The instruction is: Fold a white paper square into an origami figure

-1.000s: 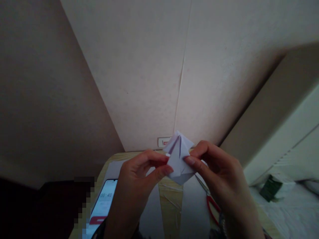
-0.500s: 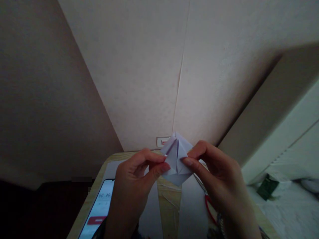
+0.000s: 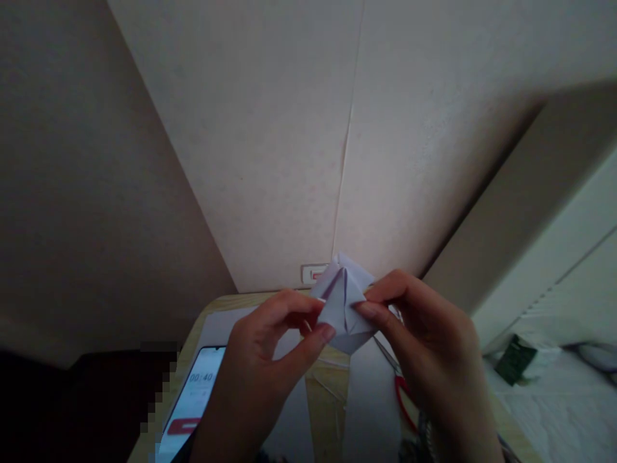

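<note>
A small white folded paper is held up in the air above the table, its layers meeting at a point on top and its flaps parted along the middle. My left hand pinches its left flap between thumb and forefinger. On the other side, my right hand grips the right flap the same way, thumb in front. Parts of the paper's edges are covered by my fingertips. Beneath it, white paper sheets lie on the wooden table.
To the left on the table lies a phone with a timer on its screen. Scissors with red handles rest partly behind my right wrist. A wall socket or switch sits behind the table. A dark green packet is at far right.
The left flap has been pulled outward a little and the fold looks wider. My left thumb has shifted slightly right and down along it. My right hand keeps its pinch.
</note>
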The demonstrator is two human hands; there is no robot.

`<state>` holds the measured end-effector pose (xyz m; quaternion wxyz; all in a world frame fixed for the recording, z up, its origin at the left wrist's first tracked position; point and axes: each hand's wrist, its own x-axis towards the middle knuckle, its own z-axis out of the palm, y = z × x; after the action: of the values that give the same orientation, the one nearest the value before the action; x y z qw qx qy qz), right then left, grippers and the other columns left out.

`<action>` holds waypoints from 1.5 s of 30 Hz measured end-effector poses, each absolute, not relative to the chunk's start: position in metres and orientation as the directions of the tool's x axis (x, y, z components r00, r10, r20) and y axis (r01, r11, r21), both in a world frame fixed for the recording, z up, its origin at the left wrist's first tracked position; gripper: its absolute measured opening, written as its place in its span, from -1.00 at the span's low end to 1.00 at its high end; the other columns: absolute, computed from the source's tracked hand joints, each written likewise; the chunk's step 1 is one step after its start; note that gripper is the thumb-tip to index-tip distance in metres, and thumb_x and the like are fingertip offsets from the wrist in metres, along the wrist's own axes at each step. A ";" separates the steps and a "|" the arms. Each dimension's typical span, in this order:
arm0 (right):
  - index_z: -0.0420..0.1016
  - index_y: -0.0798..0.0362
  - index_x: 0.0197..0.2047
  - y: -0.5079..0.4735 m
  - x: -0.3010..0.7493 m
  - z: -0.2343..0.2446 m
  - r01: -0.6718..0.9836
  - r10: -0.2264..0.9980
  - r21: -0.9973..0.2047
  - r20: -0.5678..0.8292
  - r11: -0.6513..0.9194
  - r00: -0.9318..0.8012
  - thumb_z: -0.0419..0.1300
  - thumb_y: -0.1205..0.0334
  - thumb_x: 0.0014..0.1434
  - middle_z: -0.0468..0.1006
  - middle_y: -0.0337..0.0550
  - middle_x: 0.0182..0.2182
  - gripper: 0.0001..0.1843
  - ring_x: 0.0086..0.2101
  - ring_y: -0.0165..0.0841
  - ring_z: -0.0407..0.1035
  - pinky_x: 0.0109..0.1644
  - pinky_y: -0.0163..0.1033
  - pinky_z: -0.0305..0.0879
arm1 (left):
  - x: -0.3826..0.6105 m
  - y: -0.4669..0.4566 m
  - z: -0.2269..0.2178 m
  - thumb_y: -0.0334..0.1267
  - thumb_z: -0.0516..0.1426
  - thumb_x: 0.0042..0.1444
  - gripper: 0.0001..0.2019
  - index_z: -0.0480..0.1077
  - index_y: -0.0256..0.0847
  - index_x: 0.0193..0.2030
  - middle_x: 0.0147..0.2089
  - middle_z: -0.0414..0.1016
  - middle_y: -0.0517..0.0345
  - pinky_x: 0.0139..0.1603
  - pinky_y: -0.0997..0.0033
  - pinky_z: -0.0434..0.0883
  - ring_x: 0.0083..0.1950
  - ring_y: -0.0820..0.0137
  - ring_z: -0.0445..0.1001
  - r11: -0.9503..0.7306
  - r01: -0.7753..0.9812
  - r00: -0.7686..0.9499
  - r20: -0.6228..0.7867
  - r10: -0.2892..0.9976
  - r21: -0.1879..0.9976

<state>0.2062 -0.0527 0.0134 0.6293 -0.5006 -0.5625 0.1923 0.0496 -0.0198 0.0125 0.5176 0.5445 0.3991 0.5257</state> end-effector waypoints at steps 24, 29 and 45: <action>0.55 -0.06 -0.40 -0.054 0.203 0.011 0.348 0.793 -0.808 0.565 0.476 0.228 0.35 0.37 0.23 0.57 -0.39 -0.48 -0.81 -0.44 -0.45 0.40 -0.37 -0.36 0.28 | 0.060 -0.027 0.015 -0.36 0.34 -0.03 -0.95 0.62 -0.12 -0.41 -0.42 0.69 0.29 -0.24 0.47 0.56 -0.31 0.34 0.68 -0.058 -0.095 0.149 0.072 0.986 0.994; 0.55 -0.05 -0.40 -0.054 0.202 0.010 0.353 0.796 -0.809 0.561 0.470 0.227 0.36 0.38 0.23 0.56 -0.38 -0.49 -0.81 -0.45 -0.44 0.39 -0.38 -0.35 0.27 | 0.057 -0.027 0.017 -0.39 0.37 -0.08 -0.92 0.64 -0.11 -0.46 -0.44 0.71 0.29 -0.26 0.51 0.57 -0.33 0.36 0.69 0.016 -0.158 0.168 0.010 0.986 0.987; 0.56 -0.05 -0.38 -0.053 0.201 0.007 0.362 0.793 -0.794 0.577 0.489 0.195 0.36 0.37 0.25 0.56 -0.42 -0.48 -0.81 -0.44 -0.49 0.40 -0.38 -0.40 0.26 | 0.046 -0.023 0.021 -0.32 0.45 -0.16 -0.91 0.67 -0.07 -0.49 -0.46 0.72 0.26 -0.27 0.45 0.56 -0.34 0.30 0.68 0.091 -0.052 0.216 -0.078 0.973 0.994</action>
<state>0.2007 -0.0529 0.0072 0.6107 -0.4737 -0.6094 0.1767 0.0462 -0.0233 0.0211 0.5869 0.5135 0.4486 0.4366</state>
